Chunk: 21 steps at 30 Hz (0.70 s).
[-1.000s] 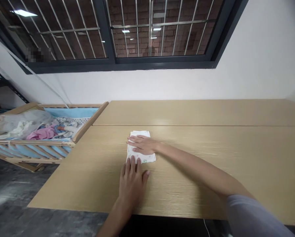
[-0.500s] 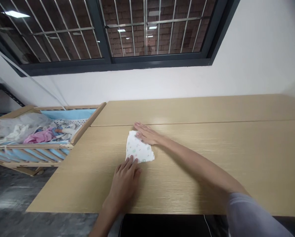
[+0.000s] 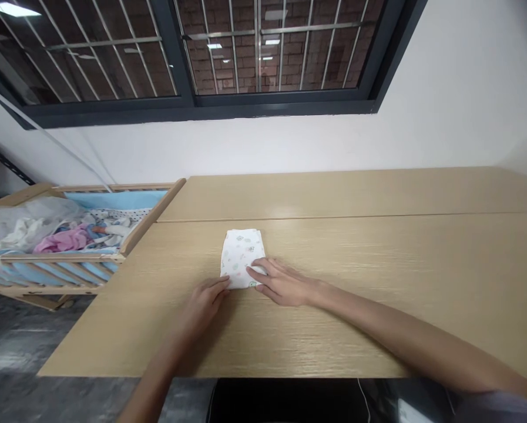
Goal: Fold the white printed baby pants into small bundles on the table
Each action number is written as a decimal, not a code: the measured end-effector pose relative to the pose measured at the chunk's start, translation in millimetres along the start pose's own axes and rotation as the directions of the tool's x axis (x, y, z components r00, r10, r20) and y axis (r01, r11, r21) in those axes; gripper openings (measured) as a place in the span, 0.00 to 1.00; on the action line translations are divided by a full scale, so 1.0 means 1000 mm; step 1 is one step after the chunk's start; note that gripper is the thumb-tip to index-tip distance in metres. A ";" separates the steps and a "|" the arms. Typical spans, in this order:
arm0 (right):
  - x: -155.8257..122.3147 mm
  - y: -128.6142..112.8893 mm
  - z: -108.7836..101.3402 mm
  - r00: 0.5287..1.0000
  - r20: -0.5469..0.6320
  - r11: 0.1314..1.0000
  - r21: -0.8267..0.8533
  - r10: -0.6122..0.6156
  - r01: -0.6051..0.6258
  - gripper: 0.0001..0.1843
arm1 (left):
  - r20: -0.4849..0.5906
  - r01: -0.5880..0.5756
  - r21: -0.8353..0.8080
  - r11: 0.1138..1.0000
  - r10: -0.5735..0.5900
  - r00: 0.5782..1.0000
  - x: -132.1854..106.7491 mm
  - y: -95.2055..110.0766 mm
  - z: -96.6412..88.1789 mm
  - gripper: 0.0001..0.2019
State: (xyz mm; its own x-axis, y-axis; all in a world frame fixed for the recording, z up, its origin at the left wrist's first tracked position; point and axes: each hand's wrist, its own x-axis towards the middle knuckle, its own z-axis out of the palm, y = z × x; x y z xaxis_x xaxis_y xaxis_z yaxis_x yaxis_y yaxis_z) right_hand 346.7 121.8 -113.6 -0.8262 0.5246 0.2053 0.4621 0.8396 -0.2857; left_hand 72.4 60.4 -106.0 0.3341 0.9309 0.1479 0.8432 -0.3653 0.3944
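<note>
A folded white cloth (image 3: 241,252) with a small coloured print lies flat on the wooden table (image 3: 355,264), roughly square in outline. At its lower left corner is my left hand (image 3: 208,296), its fingers closed together on the edge. My right hand (image 3: 281,282) rests over the lower right part of the cloth with its fingers spread, the fingertips touching the fabric. The upper half of the cloth is uncovered.
A wooden crib (image 3: 122,257) with blue lining stands left of the table, holding a pink cloth (image 3: 64,239), other fabrics and clear plastic. Behind the table are a white wall (image 3: 289,144) and a dark-framed barred window (image 3: 281,107). A black object (image 3: 285,402) is below the front edge.
My right hand has come down from the cloth's top edge to its lower right. My left hand has shifted to the lower left corner. The fan-shaped cloth is now squarer.
</note>
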 end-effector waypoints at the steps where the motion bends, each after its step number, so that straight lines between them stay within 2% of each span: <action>1: 0.001 -0.001 0.000 0.999 -0.022 0.999 -0.021 0.024 -0.024 0.27 | -0.014 -0.022 0.019 1.000 0.022 1.000 0.001 0.000 0.000 0.19; 5: -0.001 -0.012 -0.004 0.994 -0.091 0.995 -0.078 0.059 -0.066 0.20 | -0.049 -0.097 0.080 0.992 0.101 0.994 -0.001 0.010 -0.001 0.16; 7: -0.006 -0.020 -0.013 0.990 -0.105 0.994 -0.048 0.092 -0.098 0.19 | -0.041 -0.103 0.071 0.992 0.106 0.994 -0.003 0.021 -0.004 0.14; 12: -0.011 -0.032 -0.046 0.959 -0.107 0.944 0.235 0.263 -0.232 0.12 | -0.011 -0.086 0.001 0.996 0.086 0.996 0.007 0.043 -0.023 0.12; 14: -0.003 -0.027 -0.054 0.933 -0.153 0.907 0.330 0.325 -0.262 0.11 | -0.034 -0.062 0.016 0.998 0.062 0.997 0.024 0.044 -0.032 0.13; 17: 0.018 -0.005 -0.052 0.865 -0.239 0.861 0.384 0.440 -0.332 0.10 | -0.093 0.006 0.098 0.995 0.003 0.996 0.063 0.038 -0.034 0.14; 21: 0.046 0.034 -0.032 0.765 -0.355 0.834 0.358 0.537 -0.420 0.10 | -0.150 0.145 0.209 0.967 -0.114 0.982 0.112 0.024 -0.010 0.14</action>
State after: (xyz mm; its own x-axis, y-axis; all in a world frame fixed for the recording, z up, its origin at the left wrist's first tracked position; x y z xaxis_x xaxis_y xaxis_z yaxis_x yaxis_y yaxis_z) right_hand 335.0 179.0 -84.5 -0.2696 0.9026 0.3355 0.6167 0.4294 -0.6598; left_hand 126.3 155.6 -71.0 0.1684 0.9569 0.2364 0.9519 -0.2201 0.2129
